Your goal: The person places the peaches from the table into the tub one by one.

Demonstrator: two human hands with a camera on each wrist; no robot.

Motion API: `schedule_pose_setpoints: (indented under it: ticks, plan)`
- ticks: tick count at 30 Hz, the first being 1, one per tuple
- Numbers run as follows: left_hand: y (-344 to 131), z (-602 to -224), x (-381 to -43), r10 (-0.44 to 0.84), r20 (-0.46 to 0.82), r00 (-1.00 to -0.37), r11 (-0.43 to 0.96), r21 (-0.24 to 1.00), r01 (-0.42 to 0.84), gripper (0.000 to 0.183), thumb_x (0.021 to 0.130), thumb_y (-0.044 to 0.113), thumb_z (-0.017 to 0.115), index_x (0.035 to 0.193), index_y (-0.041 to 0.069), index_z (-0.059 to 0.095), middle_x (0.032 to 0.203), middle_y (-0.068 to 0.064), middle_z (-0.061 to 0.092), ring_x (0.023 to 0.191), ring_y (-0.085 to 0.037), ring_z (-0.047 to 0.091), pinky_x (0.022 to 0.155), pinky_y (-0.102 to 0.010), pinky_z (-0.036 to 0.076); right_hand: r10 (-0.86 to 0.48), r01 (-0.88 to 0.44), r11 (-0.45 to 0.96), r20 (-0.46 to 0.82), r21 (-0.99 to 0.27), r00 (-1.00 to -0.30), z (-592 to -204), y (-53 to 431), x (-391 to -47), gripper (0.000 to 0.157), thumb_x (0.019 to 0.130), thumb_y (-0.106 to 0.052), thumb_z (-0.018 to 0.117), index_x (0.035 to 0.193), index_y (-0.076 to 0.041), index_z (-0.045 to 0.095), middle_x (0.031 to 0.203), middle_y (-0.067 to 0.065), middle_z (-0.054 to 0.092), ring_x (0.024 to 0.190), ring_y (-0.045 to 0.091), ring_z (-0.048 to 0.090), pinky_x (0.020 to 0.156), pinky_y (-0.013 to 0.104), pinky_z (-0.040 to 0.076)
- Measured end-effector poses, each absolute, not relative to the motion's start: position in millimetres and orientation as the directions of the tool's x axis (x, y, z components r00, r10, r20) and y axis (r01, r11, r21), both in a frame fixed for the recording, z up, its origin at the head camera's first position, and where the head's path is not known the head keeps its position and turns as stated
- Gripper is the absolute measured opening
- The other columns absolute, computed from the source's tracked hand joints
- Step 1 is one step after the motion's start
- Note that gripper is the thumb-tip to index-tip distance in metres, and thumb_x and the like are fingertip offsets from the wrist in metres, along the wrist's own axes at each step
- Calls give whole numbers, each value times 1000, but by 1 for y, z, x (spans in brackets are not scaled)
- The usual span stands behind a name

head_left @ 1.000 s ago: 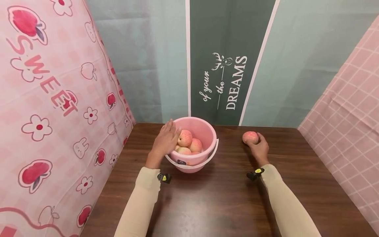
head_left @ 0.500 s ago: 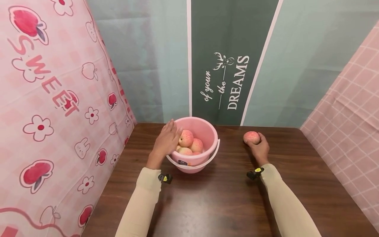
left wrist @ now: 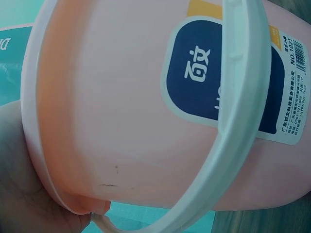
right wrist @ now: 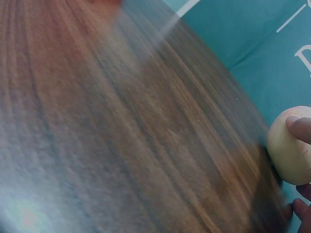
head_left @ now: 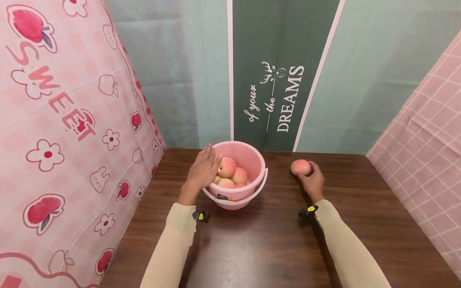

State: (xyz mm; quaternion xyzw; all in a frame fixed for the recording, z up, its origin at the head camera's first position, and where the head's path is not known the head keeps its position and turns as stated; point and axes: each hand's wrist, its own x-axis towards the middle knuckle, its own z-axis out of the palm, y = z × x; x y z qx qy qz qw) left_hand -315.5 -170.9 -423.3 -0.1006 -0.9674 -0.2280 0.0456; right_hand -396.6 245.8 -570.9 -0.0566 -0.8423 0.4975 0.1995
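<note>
Several pink-and-cream peaches (head_left: 227,167) lie inside a pink bucket (head_left: 255,162), heaped toward its left side. My left hand (head_left: 204,170) rests on the bucket's left rim with the fingers straight and together. The left wrist view has the palm (left wrist: 24,179) against the rim beside the root of the white handle (left wrist: 245,92), which hangs down over the label (left wrist: 194,73). Well to the right of the bucket, my right hand (head_left: 312,179) grips a single peach (head_left: 301,167) between thumb and fingers. In the right wrist view the thumb (right wrist: 299,129) presses on that peach's pale side.
A dark wood-grain table (head_left: 252,244) carries the bucket near its back edge. Behind hangs a green cloth (head_left: 266,36) with white lettering. Printed pink cloths stand at the left (head_left: 72,160) and the right (head_left: 425,132).
Over the last half second my right hand has shifted slightly left with the peach. The left hand and the bucket stay where they were.
</note>
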Motion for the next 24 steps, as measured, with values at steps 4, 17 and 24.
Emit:
schedule_pose_setpoints:
  ticks: [4,17,24]
  plan:
    - [-171,-423,-316,178,139,-974,877,427,221,78,108,57,12,159,-2,19,169,-15,10,157,-28,5,126,-40,5,283,-101,509,278,-855,-918,-572,243,-396,70,84,-16,85,143,-1,49,138,25,56,124,37,54,105,53,44]
    - [-169,-423,-316,184,142,-973,879,419,228,76,109,53,14,158,-4,20,169,-18,11,157,-29,6,126,-41,7,163,-180,456,281,-872,-946,-559,230,-389,70,81,-13,87,140,-2,51,138,21,57,129,34,55,105,52,47]
    - [-168,-422,-316,179,135,-975,883,415,219,78,108,55,13,158,-4,20,169,-17,11,157,-29,6,126,-41,6,113,-267,442,348,-857,-931,-522,219,-389,72,80,-17,88,141,-4,52,139,18,58,129,33,56,104,49,48]
